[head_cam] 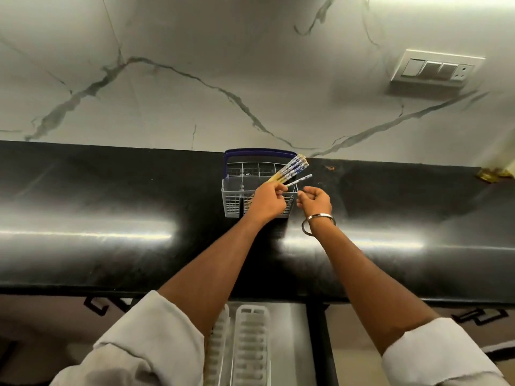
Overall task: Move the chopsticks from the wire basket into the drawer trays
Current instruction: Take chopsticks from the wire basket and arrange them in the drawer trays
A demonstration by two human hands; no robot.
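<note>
A grey wire basket (237, 199) with a blue handle stands on the black counter near the wall. My left hand (266, 200) grips a bundle of several yellow chopsticks (292, 169) with blue-and-white patterned ends, slanting up to the right over the basket. One more chopstick (299, 180) lies just below the bundle, between the two hands. My right hand (315, 200), with a metal bangle on the wrist, has its fingers curled at that chopstick's near end; whether it pinches it is unclear. White slotted drawer trays (252, 346) lie in the open drawer below the counter edge.
The glossy black counter (111, 218) runs left to right beneath a marbled white wall. A switch plate (437, 69) is on the wall at upper right. A yellowish scrap (493, 174) lies at the counter's far right. Cabinet fronts flank the open drawer.
</note>
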